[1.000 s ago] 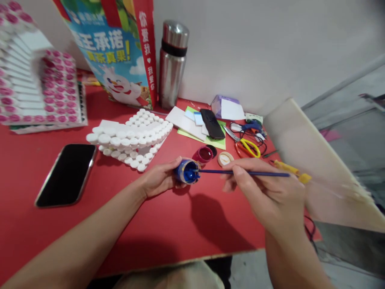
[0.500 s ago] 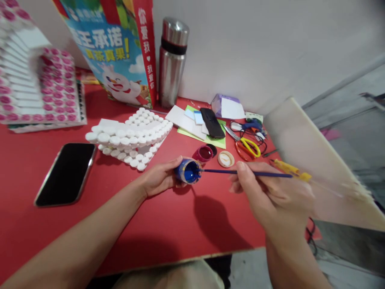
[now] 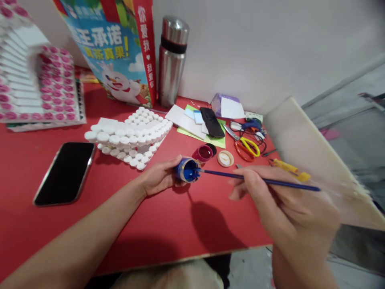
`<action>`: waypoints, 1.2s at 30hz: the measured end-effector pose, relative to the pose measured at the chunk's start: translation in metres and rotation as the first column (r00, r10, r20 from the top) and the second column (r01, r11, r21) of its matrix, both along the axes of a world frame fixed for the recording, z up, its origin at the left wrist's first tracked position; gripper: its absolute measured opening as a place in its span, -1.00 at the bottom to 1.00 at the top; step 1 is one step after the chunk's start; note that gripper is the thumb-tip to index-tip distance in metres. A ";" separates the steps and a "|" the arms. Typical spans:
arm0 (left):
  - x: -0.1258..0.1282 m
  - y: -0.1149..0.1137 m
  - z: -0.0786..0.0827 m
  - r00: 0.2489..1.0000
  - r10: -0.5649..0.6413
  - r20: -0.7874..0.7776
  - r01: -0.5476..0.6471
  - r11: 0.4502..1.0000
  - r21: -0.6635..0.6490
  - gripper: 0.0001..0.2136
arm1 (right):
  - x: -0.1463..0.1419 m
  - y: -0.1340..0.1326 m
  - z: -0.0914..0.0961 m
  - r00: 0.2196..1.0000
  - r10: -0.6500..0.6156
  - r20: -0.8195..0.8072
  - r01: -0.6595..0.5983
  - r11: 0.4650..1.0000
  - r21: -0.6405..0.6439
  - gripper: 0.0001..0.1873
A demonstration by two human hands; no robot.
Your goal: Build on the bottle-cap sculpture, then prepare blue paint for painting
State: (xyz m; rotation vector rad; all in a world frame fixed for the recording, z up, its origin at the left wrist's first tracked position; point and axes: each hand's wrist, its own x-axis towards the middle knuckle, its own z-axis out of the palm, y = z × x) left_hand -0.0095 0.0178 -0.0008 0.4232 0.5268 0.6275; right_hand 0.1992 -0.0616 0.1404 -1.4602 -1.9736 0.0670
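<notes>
My left hand (image 3: 159, 178) is wrapped round a small pot of blue paint (image 3: 187, 170), tilted toward the right above the red table (image 3: 126, 216). My right hand (image 3: 279, 200) pinches a thin blue paintbrush (image 3: 258, 180) whose tip rests at the pot's rim. Just behind the pot sit an open dark red paint pot (image 3: 203, 153) and a round tan lid (image 3: 225, 159). A white structure of round caps (image 3: 129, 138) lies to the left of the pots.
A black phone (image 3: 65, 172) lies at the left. At the back stand a steel flask (image 3: 171, 62), a printed bag (image 3: 114, 52) and pink-capped stacks (image 3: 36, 88). Scissors (image 3: 245, 144), paper pieces, a dark case (image 3: 212, 123) and a cream board (image 3: 313, 160) fill the right side.
My right hand has drawn back to the right and lower, and the brush tip has slid from inside the blue pot to its rim. My left hand has kept the pot still.
</notes>
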 end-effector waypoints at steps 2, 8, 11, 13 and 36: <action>0.000 0.000 0.000 1.000 0.009 -0.001 -0.009 1.000 -0.016 -0.69 | 0.002 0.003 -0.004 0.998 0.062 -0.027 -0.063 0.997 -0.040 -0.84; 0.001 0.002 0.001 1.000 0.002 0.029 -0.001 1.000 -0.032 -0.66 | 0.012 0.010 -0.009 0.994 0.103 -0.031 -0.107 0.981 -0.159 -0.91; 0.001 0.002 -0.001 0.999 -0.006 0.044 0.007 1.000 -0.021 -0.66 | 0.013 0.009 -0.003 0.990 0.138 0.018 -0.134 0.981 -0.140 -0.90; 0.001 0.003 -0.002 0.999 -0.015 0.041 0.016 1.000 -0.020 -0.64 | 0.013 0.008 0.000 0.987 0.152 0.047 -0.146 0.983 -0.109 -0.90; 0.000 0.002 -0.002 1.000 0.005 0.011 -0.005 0.999 -0.050 -0.68 | 0.007 0.016 -0.032 0.908 -0.121 -0.400 0.078 0.989 -0.123 -0.79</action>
